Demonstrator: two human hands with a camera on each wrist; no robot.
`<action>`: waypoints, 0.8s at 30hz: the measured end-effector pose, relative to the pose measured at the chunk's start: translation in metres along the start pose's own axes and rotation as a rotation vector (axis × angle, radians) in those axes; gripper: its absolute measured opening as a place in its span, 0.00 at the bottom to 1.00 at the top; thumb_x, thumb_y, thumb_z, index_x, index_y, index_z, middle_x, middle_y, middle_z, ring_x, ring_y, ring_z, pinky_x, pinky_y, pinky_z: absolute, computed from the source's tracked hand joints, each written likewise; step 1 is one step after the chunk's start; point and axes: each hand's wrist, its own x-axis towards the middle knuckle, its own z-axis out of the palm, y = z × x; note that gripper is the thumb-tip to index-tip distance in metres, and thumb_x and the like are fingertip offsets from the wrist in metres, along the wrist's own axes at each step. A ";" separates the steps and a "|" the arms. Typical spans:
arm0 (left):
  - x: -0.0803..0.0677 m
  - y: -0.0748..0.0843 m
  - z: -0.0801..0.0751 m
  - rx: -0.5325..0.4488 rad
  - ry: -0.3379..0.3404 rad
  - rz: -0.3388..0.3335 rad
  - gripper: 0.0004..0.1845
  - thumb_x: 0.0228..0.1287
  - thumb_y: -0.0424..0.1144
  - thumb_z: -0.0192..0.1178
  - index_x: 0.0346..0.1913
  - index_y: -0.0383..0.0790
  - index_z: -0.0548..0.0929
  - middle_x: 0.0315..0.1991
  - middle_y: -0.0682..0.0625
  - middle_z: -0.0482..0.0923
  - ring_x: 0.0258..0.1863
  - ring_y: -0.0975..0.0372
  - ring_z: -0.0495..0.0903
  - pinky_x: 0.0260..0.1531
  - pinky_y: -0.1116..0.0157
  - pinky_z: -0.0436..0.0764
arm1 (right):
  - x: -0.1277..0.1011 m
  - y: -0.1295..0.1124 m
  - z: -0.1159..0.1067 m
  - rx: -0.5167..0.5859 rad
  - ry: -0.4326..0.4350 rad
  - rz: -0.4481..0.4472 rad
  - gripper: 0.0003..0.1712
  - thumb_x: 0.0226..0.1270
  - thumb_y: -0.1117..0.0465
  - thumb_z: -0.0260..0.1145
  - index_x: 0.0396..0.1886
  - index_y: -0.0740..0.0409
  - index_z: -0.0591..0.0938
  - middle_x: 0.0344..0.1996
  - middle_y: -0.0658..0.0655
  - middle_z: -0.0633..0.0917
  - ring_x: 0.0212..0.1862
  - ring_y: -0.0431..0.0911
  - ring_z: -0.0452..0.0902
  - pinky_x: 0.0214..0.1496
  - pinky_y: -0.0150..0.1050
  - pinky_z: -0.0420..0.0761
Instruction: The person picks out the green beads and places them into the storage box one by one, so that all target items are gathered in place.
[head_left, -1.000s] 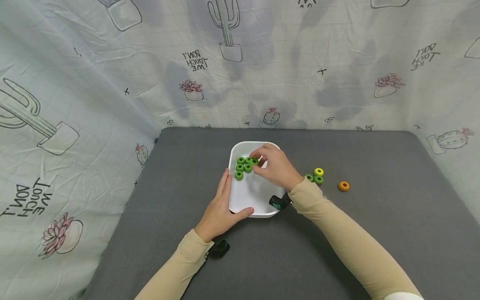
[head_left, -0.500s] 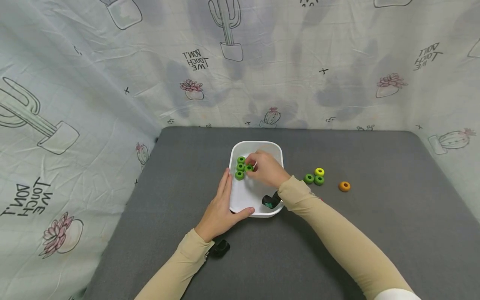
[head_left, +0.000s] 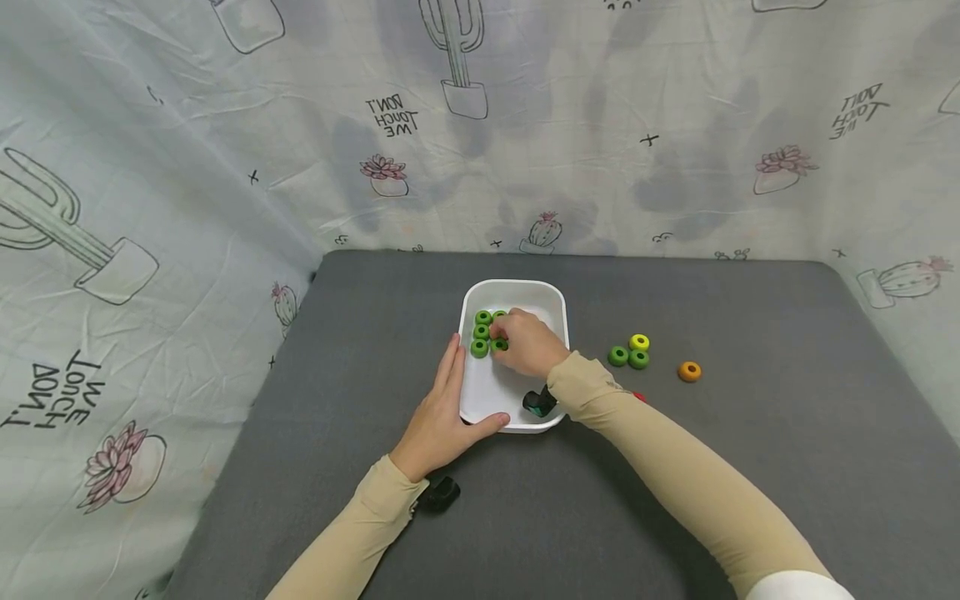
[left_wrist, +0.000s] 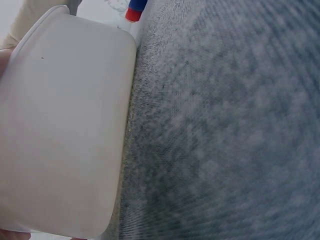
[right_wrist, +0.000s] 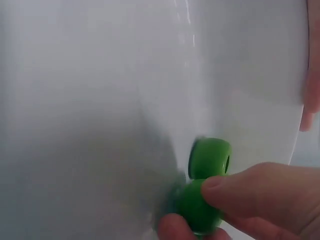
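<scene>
A white tray lies on the grey table, its outer wall filling the left side of the left wrist view. My left hand rests against it, straight fingers along the left wall and thumb along the near rim. Inside the tray, my right hand pinches a green bead between thumb and fingertips. That bead sits right beside another green bead in the right wrist view. A column of green beads stands near the tray's left wall; the right hand partly covers those to its right.
Right of the tray sit two green beads, a yellow bead and, farther right, an orange bead. Something red peeks out from behind the right sleeve. A patterned curtain rises behind the table.
My right hand has shifted left and a little nearer within the tray, now at the lowest bead of the second column. The left hand stays in place. Something red has come into view by the right sleeve.
</scene>
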 end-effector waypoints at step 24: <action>0.000 -0.002 0.000 -0.007 0.002 0.018 0.65 0.62 0.66 0.69 0.85 0.44 0.38 0.86 0.59 0.28 0.82 0.51 0.55 0.70 0.44 0.70 | -0.003 0.001 0.000 0.026 0.041 -0.003 0.14 0.62 0.65 0.75 0.47 0.62 0.89 0.42 0.59 0.86 0.44 0.51 0.83 0.51 0.47 0.82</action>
